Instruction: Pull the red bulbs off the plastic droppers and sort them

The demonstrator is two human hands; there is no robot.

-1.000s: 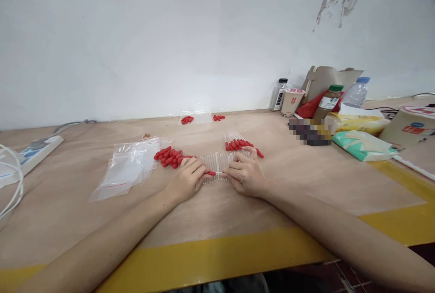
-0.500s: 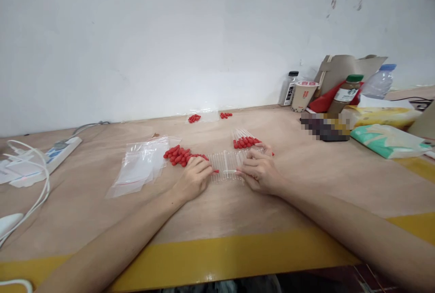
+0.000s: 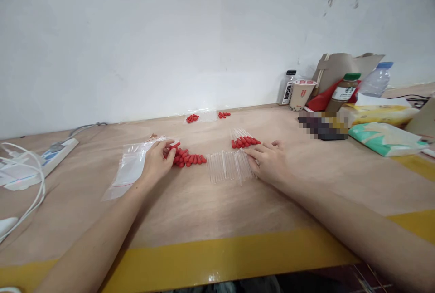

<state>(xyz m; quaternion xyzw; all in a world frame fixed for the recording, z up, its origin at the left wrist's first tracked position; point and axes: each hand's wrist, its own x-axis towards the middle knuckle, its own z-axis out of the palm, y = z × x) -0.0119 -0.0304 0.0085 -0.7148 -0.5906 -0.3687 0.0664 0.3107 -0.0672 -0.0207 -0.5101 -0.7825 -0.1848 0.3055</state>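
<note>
A row of clear plastic tubes [image 3: 228, 167] lies on the wooden table. To its left is a heap of loose red caps [image 3: 188, 158]. My left hand [image 3: 155, 162] rests at the left end of that heap, fingers curled around a red cap. My right hand [image 3: 269, 161] lies at the right end of the tube row, fingers stretched toward it and touching the tubes. Just behind it sits a bunch of tubes fitted with red caps [image 3: 243, 139].
Clear zip bags [image 3: 131, 168] lie left of my left hand. More red caps and a bag [image 3: 204, 116] sit by the wall. Bottles, a cup [image 3: 301, 94], tissue packs [image 3: 385, 138] and cardboard crowd the right. A power strip [image 3: 39, 163] with white cables is at far left.
My hands have come apart from the middle of the tube row. The left hand moved left to the red cap heap; the right hand shifted to the row's right end.
</note>
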